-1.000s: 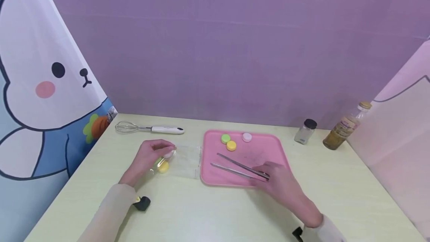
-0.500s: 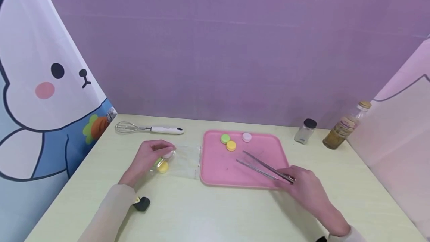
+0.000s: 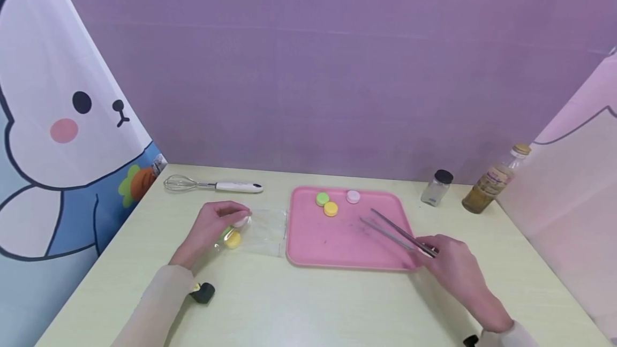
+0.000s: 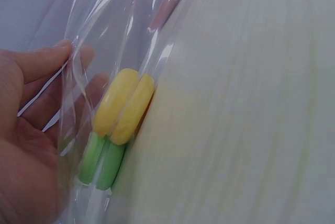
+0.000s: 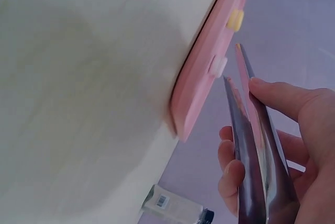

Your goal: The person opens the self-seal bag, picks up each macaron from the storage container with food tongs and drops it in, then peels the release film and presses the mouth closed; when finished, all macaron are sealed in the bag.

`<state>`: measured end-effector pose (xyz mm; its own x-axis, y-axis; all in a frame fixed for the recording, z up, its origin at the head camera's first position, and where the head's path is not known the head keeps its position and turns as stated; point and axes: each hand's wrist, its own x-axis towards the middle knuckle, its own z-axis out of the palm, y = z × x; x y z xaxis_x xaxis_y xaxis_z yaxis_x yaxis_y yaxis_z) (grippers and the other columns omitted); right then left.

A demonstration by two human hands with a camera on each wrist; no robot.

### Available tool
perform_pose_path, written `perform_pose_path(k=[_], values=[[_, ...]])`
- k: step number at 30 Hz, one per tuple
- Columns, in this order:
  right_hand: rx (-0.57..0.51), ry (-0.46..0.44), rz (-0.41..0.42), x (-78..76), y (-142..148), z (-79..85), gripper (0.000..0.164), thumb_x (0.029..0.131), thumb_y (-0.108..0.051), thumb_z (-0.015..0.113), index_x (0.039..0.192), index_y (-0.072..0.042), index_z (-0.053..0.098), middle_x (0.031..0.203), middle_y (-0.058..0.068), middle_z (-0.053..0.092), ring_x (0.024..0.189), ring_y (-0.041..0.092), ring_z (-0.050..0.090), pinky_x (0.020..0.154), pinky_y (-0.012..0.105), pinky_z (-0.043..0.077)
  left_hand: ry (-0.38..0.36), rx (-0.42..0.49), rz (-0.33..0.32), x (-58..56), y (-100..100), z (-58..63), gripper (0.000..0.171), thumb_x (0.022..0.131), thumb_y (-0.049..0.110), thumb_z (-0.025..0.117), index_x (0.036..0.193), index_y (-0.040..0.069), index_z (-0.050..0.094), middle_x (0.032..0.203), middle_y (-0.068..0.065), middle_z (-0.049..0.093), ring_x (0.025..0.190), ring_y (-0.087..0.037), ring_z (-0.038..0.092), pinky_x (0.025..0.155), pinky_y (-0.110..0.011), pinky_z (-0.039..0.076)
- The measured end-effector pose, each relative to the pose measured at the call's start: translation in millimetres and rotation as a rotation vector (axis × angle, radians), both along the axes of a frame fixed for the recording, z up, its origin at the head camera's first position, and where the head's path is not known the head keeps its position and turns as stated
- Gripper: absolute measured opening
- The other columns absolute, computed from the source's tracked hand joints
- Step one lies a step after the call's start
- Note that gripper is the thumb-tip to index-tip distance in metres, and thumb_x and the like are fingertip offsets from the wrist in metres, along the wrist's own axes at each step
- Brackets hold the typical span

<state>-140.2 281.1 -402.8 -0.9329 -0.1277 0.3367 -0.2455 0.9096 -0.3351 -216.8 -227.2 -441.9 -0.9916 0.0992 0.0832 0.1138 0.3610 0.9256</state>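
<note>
My left hand (image 3: 214, 226) pinches the edge of a clear plastic bag (image 3: 267, 229) lying on the table. Inside the bag sit a yellow macaron (image 4: 123, 106), a green macaron (image 4: 102, 161) and a pale pink one (image 3: 241, 222), partly covered by the fingers. Metal tongs (image 3: 397, 234) are gripped in my right hand (image 3: 453, 264), their tips spread with nothing between them, over the right side of a pink tray (image 3: 308, 250). On that tray lie a green macaron (image 3: 322, 198), a yellow macaron (image 3: 330, 209) and a pale pink macaron (image 3: 353, 196).
A whisk (image 3: 236, 187) lies at the back left of the table (image 3: 299, 304). To the right of the tray stand a small glass jar with a black lid (image 3: 436, 189) and a corked bottle (image 3: 491, 183). A purple backdrop (image 3: 308, 79) rises behind.
My right hand has moved to the right with the tongs, from the tray's middle to its right side. The left hand has kept its hold on the bag.
</note>
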Motion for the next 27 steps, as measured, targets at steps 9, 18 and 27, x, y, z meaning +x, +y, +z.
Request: perform_pose_path(k=[9,18,27], values=[[0.003,-0.051,-0.012,-19.1,2.4,-6.1,0.025,0.084,-0.023,0.083,0.104,-0.007,0.079,0.087,0.005,0.074,0.075,0.024,0.067,0.062,0.044,0.055,-0.024,-0.002,0.003,0.2,-0.5,-1.1,0.023,0.095,0.03,0.073,0.11,0.013,0.076,0.109,-0.001,0.075,0.108,-0.021,0.065,0.098,-0.041,0.046],[-0.018,-0.132,-0.024,-32.7,-3.7,-8.3,0.03,0.087,-0.028,0.082,0.105,-0.005,0.079,0.093,0.009,0.075,0.073,0.018,0.063,0.057,0.036,0.051,-0.032,0.006,0.012,-1.3,0.7,0.6,0.021,0.094,0.028,0.075,0.108,0.012,0.076,0.108,0.0,0.075,0.108,-0.021,0.065,0.099,-0.042,0.046],[-0.043,-0.174,-0.045,-45.4,-14.3,-5.3,0.031,0.087,-0.028,0.081,0.103,-0.002,0.079,0.088,0.007,0.075,0.061,0.015,0.055,0.048,0.031,0.042,-0.037,0.005,0.014,-0.5,0.5,0.8,0.022,0.094,0.029,0.074,0.109,0.013,0.076,0.108,0.0,0.075,0.108,-0.021,0.065,0.099,-0.041,0.046]])
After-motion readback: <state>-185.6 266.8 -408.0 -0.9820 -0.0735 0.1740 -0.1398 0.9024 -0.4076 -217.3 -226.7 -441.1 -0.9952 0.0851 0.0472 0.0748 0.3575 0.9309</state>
